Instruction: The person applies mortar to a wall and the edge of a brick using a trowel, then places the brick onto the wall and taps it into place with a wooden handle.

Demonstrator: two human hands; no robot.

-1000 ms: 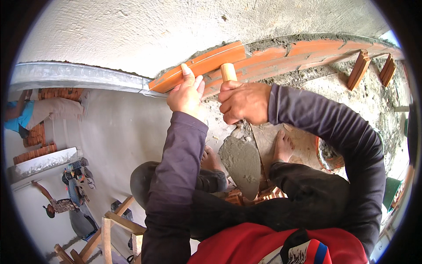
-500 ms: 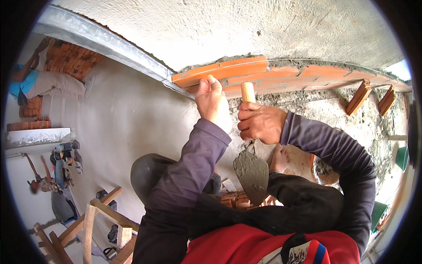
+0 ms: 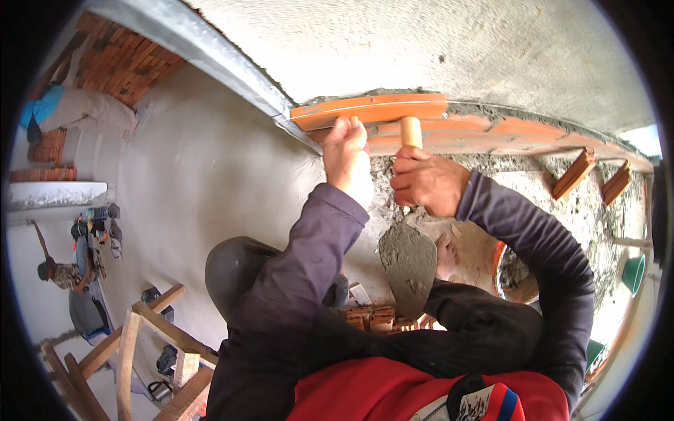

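Observation:
An orange brick [image 3: 379, 107] lies on top of the low brick wall [image 3: 463, 130], against the grey plastered wall. A thin string runs along its near face. My left hand [image 3: 347, 161] has its thumb and fingertips drawn together at the brick's near lower edge. In my right hand [image 3: 430, 181] is a trowel [image 3: 408, 263], held by its wooden handle, fingers wrapped round. The handle's butt points at the brick's near face and appears to touch it. Grey mortar coats the blade, which hangs toward my lap.
A metal post [image 3: 232, 63] borders the wall's left end. Brick stacks [image 3: 572, 172] stand at right, near a round mortar container [image 3: 516, 274] and green buckets [image 3: 633, 274]. A wooden frame [image 3: 130, 351] stands lower left. Two other people [image 3: 84, 112] are at far left.
Both hands and the trowel appear slightly further right, as the whole view has shifted. The trowel's handle butt now overlaps the brick's lower edge, where a gap showed before.

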